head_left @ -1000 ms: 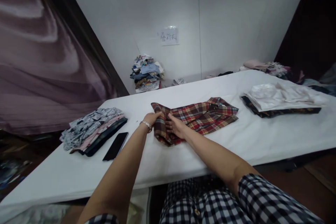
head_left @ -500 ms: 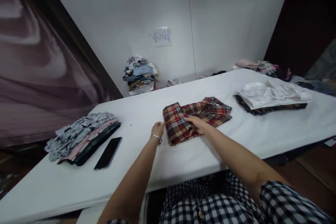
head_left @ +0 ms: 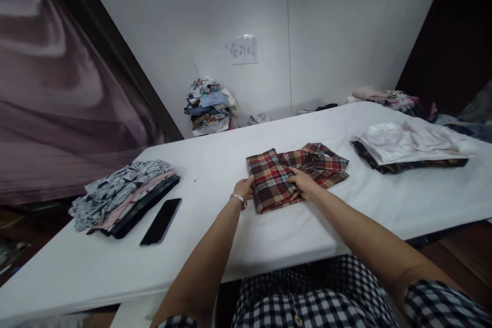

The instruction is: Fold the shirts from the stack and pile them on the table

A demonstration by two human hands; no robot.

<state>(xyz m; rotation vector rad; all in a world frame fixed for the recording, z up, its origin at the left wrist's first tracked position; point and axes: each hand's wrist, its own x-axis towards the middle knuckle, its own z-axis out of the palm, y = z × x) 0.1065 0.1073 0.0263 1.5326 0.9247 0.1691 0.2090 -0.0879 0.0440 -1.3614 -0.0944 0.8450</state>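
So the red plaid shirt [head_left: 294,174] is woven cotton-looking stuff, red with tan and dark green checks, folded into a chunky rectangle with the collar end bunched up on the side away from the person. It sits on a white padded table [head_left: 238,246] that looks smooth and a bit soft.

The left hand [head_left: 244,187] is pressed up against the shirt's left edge, fingers loosely curled and touching the fold, not clearly gripping anything. There's a thin silvery bracelet [head_left: 238,198] on that wrist. The right hand [head_left: 303,180] lies flat on top of the shirt, palm down, fingers spread a little and pointing toward the left hand, not closed around any fabric as far as I can see. Both forearms are bare and stretched forward, checked sleeves at the bottom.

Well off to the left of the left hand is a flat stack of folded clothes [head_left: 123,192], grey patterned piece on top, pink and dark layers under it. A slim black phone [head_left: 161,221] lies just beside that stack. Far right of the right hand there's a shiny white garment [head_left: 407,141] lying on a dark plaid one. Beyond both hands, against the wall, a messy heap of mixed clothes [head_left: 209,105].
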